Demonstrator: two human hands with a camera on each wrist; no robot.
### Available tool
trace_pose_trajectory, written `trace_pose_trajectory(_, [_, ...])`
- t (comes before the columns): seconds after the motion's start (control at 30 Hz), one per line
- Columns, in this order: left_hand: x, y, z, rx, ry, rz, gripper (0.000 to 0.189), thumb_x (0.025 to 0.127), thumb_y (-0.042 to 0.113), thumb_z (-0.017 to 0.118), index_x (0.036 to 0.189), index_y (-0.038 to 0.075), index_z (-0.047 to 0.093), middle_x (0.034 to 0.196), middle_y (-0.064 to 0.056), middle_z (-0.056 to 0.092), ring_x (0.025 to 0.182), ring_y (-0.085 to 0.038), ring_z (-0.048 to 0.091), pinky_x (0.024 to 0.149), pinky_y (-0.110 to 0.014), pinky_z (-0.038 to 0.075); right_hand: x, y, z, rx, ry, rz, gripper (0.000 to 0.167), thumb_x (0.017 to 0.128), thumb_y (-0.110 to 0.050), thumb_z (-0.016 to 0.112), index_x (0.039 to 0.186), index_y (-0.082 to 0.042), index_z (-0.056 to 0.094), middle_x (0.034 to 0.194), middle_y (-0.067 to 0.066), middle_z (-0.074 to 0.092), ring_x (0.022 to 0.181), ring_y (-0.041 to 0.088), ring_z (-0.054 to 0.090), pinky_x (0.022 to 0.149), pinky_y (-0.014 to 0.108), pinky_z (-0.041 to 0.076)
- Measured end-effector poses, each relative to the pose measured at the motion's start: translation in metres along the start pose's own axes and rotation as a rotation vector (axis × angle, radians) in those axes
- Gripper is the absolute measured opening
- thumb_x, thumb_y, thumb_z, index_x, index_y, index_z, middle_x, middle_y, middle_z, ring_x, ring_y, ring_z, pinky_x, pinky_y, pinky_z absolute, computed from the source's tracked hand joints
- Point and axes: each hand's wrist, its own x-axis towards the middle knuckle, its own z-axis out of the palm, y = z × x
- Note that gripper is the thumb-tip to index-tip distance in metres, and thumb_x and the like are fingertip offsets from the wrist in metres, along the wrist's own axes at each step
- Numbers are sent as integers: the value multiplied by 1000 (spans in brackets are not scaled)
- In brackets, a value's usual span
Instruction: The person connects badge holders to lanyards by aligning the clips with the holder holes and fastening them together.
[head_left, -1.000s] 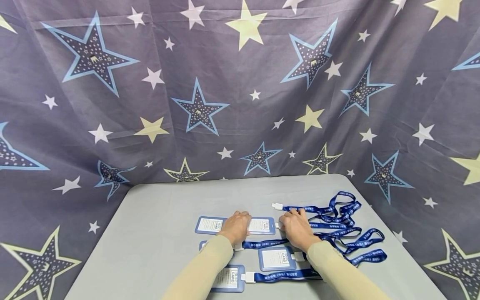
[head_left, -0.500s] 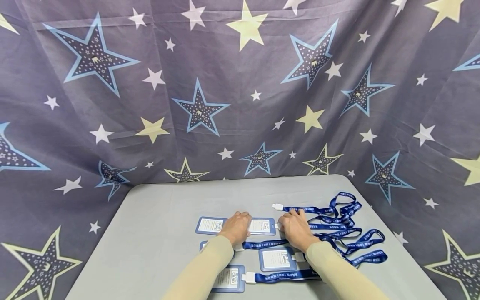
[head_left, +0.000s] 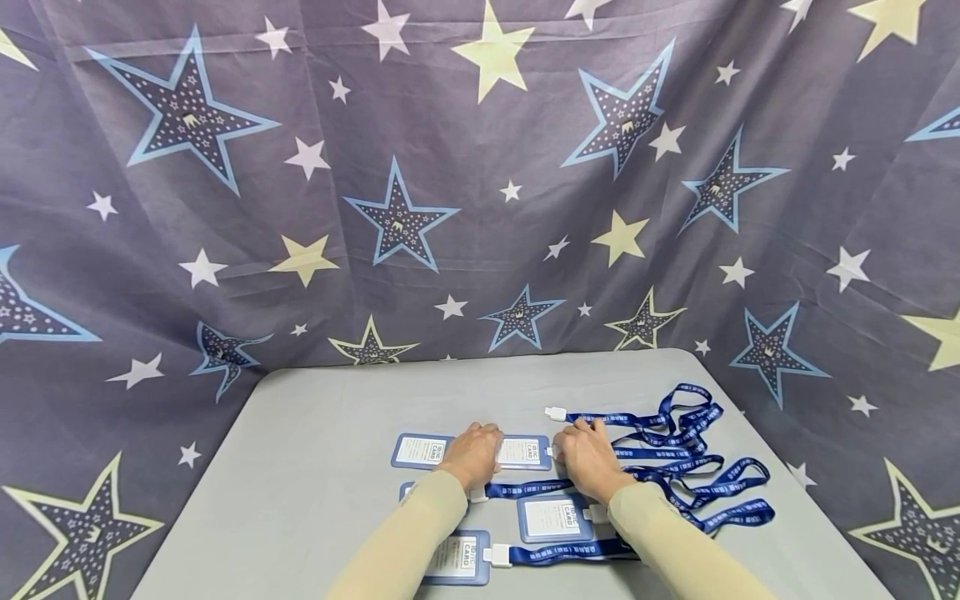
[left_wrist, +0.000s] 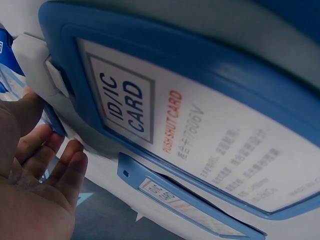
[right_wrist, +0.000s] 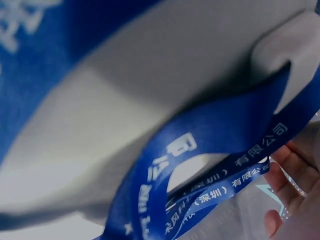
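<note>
My left hand (head_left: 471,456) grips the left part of a blue ID card holder (head_left: 522,452) in the back row. In the left wrist view, its thumb and fingers close about that holder's edge (left_wrist: 54,120). Just right of it, my right hand (head_left: 590,458) pinches the white clip (head_left: 556,452) of a blue lanyard (head_left: 652,453), at the holder's slotted end. Whether clip and holder are joined is too small to tell. The right wrist view shows the right fingers (right_wrist: 287,175) beside printed lanyard straps (right_wrist: 220,192); their grip is mostly hidden there.
Another card holder (head_left: 420,450) lies left of my left hand. A loose lanyard clip (head_left: 555,413) lies behind my right hand. Nearer are card holders with lanyards (head_left: 555,518), (head_left: 459,557), one mostly under my left forearm. Straps tangle at the right of the grey table (head_left: 315,467).
My right hand has shifted slightly left with the clip, toward the card holder. The left hand and the things around it look unmoved.
</note>
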Motion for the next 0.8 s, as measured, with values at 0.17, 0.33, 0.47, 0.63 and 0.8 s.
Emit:
trace_pose_trajectory(0.17, [-1,1,0,9,4,1,47,81,22,86,123,7,70,118,-3,69,107,-22,62,97,-36,55,1,-1,3,-12,1,-20,22,73,-4,80,76,-20,65,83,-5,70,80,18,51,78,40,35])
trace_pose_trajectory(0.33, [-1,2,-1,10,-1,-3,48,82,22,86,125,7,70,124,-4,68,110,-23,62,100,-37,54,1,-2,2,-8,1,-11,20,76,-5,78,76,-20,65,81,-5,69,79,19,50,78,41,35])
trace_pose_trajectory(0.47, [-1,2,-1,6,-5,-8,50,82,22,86,127,6,69,127,-5,67,112,-23,62,101,-37,54,1,-3,2,-4,-3,-2,17,78,-7,79,77,-19,67,83,-4,71,79,18,51,77,40,35])
trace_pose_trajectory(0.63, [-1,2,-1,3,-2,-10,49,83,22,85,127,7,69,124,-4,68,111,-23,62,100,-37,54,1,-3,1,-6,-10,-5,15,79,-8,79,78,-18,67,84,-4,71,80,18,51,78,40,35])
trace_pose_trajectory(0.8, [0,2,-1,4,-4,-11,49,83,22,85,126,7,69,123,-4,68,111,-22,62,100,-36,54,1,-2,2,-12,-12,-12,17,79,-8,78,77,-19,66,83,-5,70,80,18,51,78,40,35])
